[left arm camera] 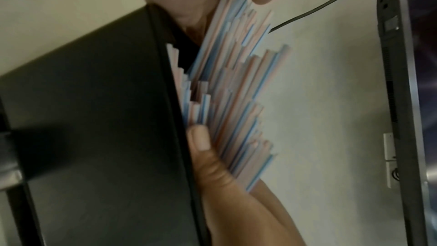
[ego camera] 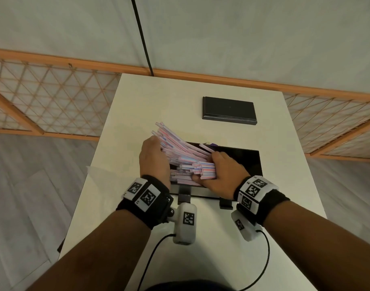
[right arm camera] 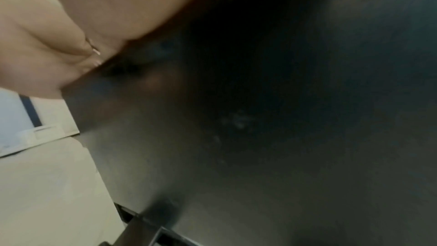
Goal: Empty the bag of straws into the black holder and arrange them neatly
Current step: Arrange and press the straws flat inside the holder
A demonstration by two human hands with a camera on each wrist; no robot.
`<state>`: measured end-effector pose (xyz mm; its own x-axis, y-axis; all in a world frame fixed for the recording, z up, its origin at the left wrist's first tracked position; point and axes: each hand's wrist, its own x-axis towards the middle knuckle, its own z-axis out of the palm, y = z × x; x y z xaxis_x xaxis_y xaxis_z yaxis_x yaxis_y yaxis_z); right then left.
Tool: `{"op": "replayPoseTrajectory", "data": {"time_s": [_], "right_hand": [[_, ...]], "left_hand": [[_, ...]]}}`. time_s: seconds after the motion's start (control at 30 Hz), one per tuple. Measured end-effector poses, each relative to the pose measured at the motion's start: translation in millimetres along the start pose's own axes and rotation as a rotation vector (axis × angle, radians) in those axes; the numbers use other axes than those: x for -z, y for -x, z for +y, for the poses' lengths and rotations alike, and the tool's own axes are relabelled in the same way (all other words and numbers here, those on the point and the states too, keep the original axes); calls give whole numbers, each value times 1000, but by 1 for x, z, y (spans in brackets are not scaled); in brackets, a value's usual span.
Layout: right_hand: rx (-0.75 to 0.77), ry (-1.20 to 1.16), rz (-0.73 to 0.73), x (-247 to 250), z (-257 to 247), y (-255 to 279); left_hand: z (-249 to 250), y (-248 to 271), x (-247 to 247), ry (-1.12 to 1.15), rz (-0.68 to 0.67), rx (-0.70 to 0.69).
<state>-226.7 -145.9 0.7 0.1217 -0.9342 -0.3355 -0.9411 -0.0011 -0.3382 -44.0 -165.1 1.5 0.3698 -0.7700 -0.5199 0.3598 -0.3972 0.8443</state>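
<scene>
While the left hand (ego camera: pixel 153 162) grips them, slender striped straws (ego camera: pixel 180 148) splay.

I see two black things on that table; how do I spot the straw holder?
On the white table, look at the near half, beneath the person's left hand and right hand. The black holder is the open box with striped straws fanning out of it; the black slab farther back lies flat, untouched.

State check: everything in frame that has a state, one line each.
straws: uneven fan, partly in the holder, tips past its left edge
holder: open, right half bare
lid: off, lying flat beyond the holder
left hand: holds the fan's left side
right hand: grips the right ends
</scene>
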Motion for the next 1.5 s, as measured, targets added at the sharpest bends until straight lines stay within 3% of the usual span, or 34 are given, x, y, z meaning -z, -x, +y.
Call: {"op": "replayPoseTrajectory", "data": {"time_s": [0.1, 0.2, 0.4, 0.57, 0.7, 0.8, 0.93, 1.1, 1.3, 1.5], "right_hand": [[11, 58, 20, -1, -5, -2], [43, 45, 45, -1, -11, -5], [25, -36, -9, 0, -13, -8], [128, -8, 64, 6, -16, -8], [130, 27, 127, 15, -13, -3], [74, -6, 47, 15, -1, -1], [61, 45, -11, 16, 7, 1], [94, 52, -49, 11, -9, -6], [142, 7, -48, 15, -16, -14], [155, 43, 14, 31, -21, -14]], "left_hand": [[5, 6, -1, -89, -3, -16], [11, 15, -1, -302, 3, -112], [17, 23, 6, -518, -37, -262], [22, 23, 5, -496, -26, -382], [21, 19, 8, -441, -22, -336], [17, 15, 14, -468, -40, -251], [15, 9, 11, -243, -26, -55], [9, 14, 0, -68, -167, 117], [9, 9, -5, -74, -67, 47], [11, 9, -6, -110, -84, -41]]}}
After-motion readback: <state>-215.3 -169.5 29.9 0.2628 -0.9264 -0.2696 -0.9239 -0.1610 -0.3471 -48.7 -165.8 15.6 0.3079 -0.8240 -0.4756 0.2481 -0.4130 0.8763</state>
